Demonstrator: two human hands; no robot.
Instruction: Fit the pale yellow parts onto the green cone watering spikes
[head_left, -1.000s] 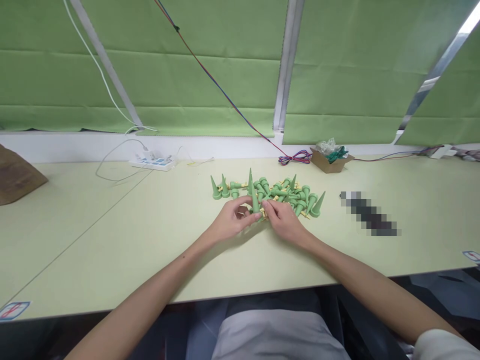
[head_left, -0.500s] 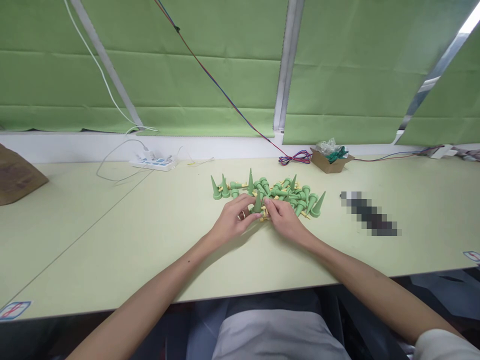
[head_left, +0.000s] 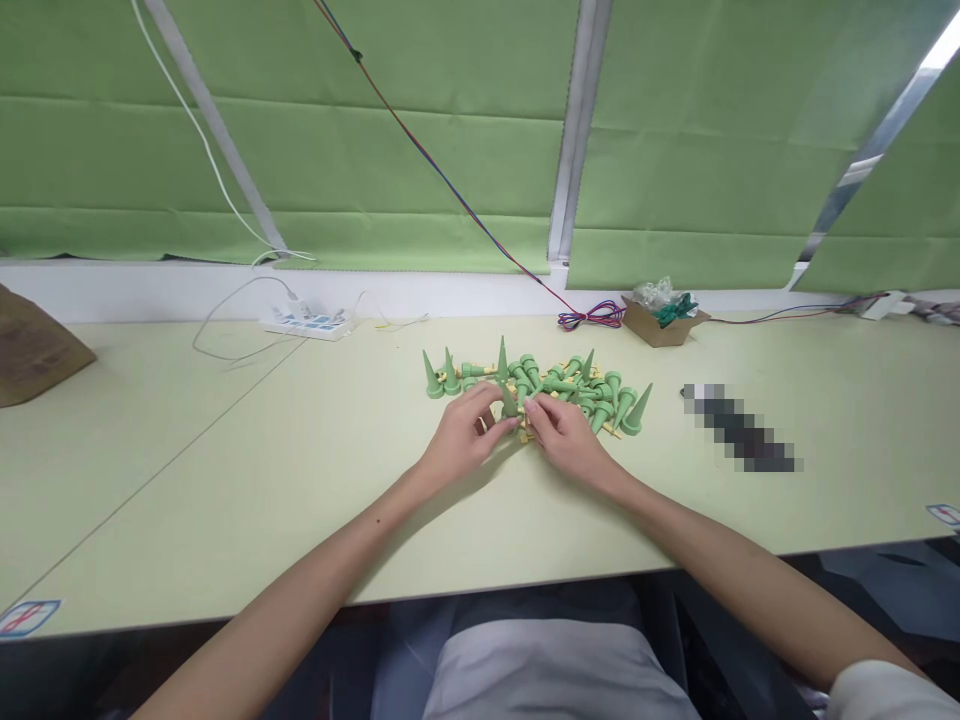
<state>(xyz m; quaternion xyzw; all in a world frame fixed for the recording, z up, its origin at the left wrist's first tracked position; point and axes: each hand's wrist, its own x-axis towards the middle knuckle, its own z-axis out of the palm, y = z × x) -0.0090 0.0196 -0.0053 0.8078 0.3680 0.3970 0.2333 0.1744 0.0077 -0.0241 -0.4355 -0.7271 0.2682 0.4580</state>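
Observation:
Between the thumb and fingers of my left hand (head_left: 469, 428) is a green plant watering spike (head_left: 509, 403), its point tilted up and to the left. Close beside it, my right hand (head_left: 568, 435) pinches a small yellow plastic piece (head_left: 526, 421), mostly covered by the fingertips. Both hands work at the near edge of a pile of green watering spikes (head_left: 626, 402) with yellow parts. Some spikes stand point up, such as the one at the left end (head_left: 433, 377); many others lie on their sides.
The pile rests on a pale table (head_left: 300, 480). Behind it are a power strip (head_left: 309, 323), a coiled red and blue cable (head_left: 590, 317) and a small cardboard box (head_left: 663, 327) with plastic and green material. A blurred-out dark object (head_left: 741, 430) lies right; a brown bag (head_left: 41, 350) sits left.
The spike in my left hand has moved slightly left and tipped leftward, away from my right fingertips. My right hand has barely shifted. The rest of the pile looks the same.

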